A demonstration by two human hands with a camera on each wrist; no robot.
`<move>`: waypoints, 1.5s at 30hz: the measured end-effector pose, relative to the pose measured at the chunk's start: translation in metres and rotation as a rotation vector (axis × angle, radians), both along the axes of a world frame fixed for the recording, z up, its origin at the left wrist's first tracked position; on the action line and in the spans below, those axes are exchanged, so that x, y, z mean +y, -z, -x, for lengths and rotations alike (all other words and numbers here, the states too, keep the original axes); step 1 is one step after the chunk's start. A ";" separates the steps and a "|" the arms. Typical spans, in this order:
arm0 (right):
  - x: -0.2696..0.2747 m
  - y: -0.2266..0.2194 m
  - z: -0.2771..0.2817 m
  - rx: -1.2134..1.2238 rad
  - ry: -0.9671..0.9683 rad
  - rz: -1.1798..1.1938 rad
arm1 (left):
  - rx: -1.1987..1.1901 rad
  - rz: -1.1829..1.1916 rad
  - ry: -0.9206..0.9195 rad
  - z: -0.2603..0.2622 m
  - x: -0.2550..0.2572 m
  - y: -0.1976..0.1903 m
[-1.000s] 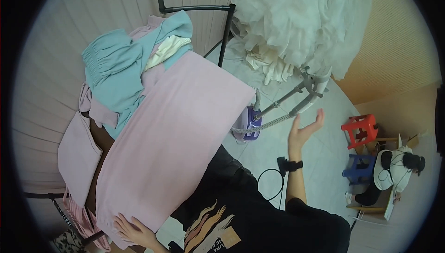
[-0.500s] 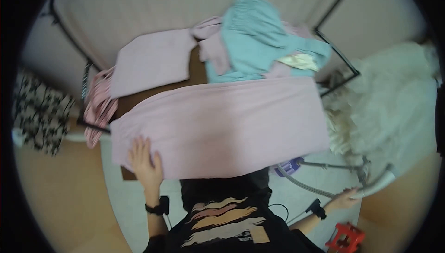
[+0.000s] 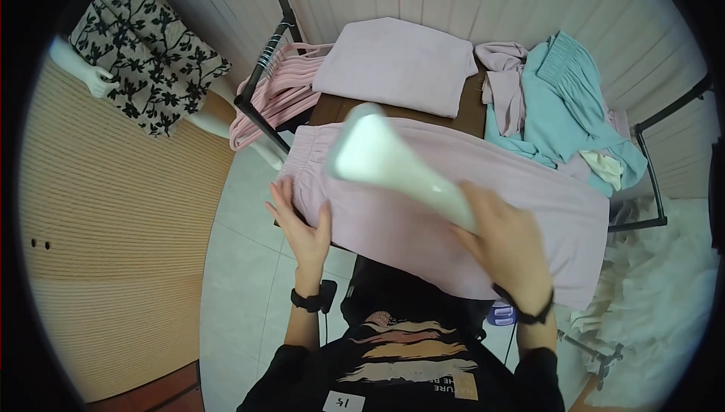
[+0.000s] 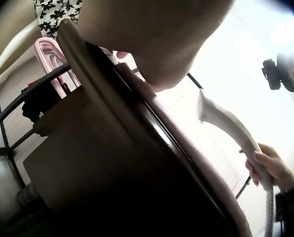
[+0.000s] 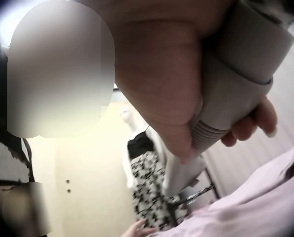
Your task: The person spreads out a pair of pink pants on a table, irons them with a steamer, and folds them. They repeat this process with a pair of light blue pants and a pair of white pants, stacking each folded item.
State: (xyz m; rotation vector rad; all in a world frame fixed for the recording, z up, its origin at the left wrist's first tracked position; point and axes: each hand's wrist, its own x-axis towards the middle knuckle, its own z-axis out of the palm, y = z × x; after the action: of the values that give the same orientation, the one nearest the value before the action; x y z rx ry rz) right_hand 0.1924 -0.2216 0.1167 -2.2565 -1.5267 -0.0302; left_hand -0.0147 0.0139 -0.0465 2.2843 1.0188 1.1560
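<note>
Across the front of a dark brown board (image 3: pixel 472 106) lies a smooth pink garment (image 3: pixel 385 223) with a gathered waistband at its left end. My left hand (image 3: pixel 303 234), fingers extended, rests at the near edge by that waistband. In my right hand (image 3: pixel 507 246) is the handle of a pale garment steamer head (image 3: pixel 389 161), raised over the pink cloth and pointing left. The right wrist view shows fingers and thumb wrapped round the grey steamer handle (image 5: pixel 221 94). From the left wrist view, the steamer head (image 4: pixel 226 121) appears above the cloth, with its hose hanging below.
Behind lie a folded pink garment (image 3: pixel 400 64) and a teal garment pile (image 3: pixel 559 102). Pink hangers (image 3: pixel 279 87) hang on the black rack (image 3: pixel 260 72) at left, near a mannequin's floral skirt (image 3: pixel 151 57). A white ruffled dress (image 3: pixel 653 283) and purple steamer base (image 3: pixel 501 314) are at right.
My right hand, empty at first, has taken the steamer head from its stand and brought it over the pink garment. The left hand stays by the waistband. The head view has swung left.
</note>
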 end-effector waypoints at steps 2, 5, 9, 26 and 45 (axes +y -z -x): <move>0.044 0.021 0.005 0.010 -0.100 0.059 | 0.039 -0.023 0.012 -0.002 -0.005 0.005; 0.085 0.071 0.005 -0.033 -0.151 0.034 | 0.113 -0.089 0.012 -0.008 -0.009 0.013; 0.040 0.073 -0.018 -0.007 -0.053 0.023 | 0.115 -0.096 0.093 -0.008 -0.008 0.016; -0.325 -0.015 -0.049 0.096 1.243 0.361 | 0.248 -0.181 0.059 -0.013 -0.008 0.012; 0.014 0.071 0.010 0.249 -0.025 0.042 | 0.125 -0.019 0.135 -0.003 -0.008 0.011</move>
State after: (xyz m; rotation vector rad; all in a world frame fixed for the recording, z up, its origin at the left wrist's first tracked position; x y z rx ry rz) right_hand 0.1825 -0.2076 0.0454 -2.1783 -1.4341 0.2816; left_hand -0.0116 0.0064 -0.0575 2.4250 0.8846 0.9827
